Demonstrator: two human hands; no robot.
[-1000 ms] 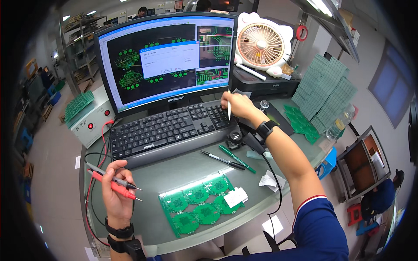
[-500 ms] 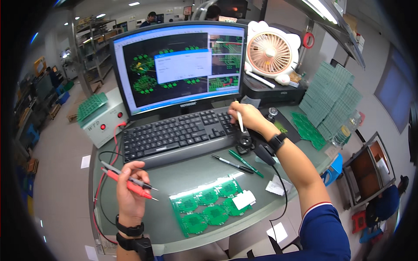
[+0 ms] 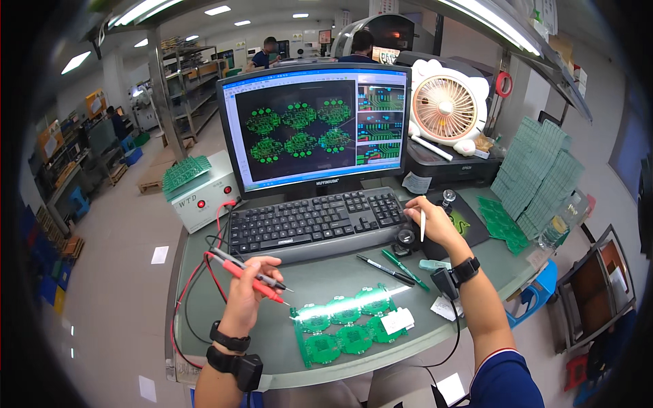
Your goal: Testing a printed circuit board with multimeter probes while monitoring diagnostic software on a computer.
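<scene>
My left hand (image 3: 245,302) is closed round two test probes, a red probe (image 3: 253,281) and a black probe (image 3: 250,266). Their tips point right, close to the upper left corner of a green circuit board panel (image 3: 321,348) with several round boards. Whether the red tip touches it I cannot tell. A folded white paper (image 3: 397,321) lies on the panel's right end. Between the fingers of my right hand (image 3: 439,224) is a slim white pen (image 3: 422,225). This hand is beside the right end of the black keyboard (image 3: 299,223).
A monitor (image 3: 314,182) showing a board layout stands behind the keyboard. Two pens (image 3: 401,268) lie right of centre. The probe leads run to a white box (image 3: 204,197) at left. A fan (image 3: 445,107), printer (image 3: 449,166) and stacked green boards (image 3: 534,173) stand at right.
The dialog window on the monitor is gone and the layout shows whole. My left hand has brought the probe tips closer to the panel. My right hand has drawn back from the keypad.
</scene>
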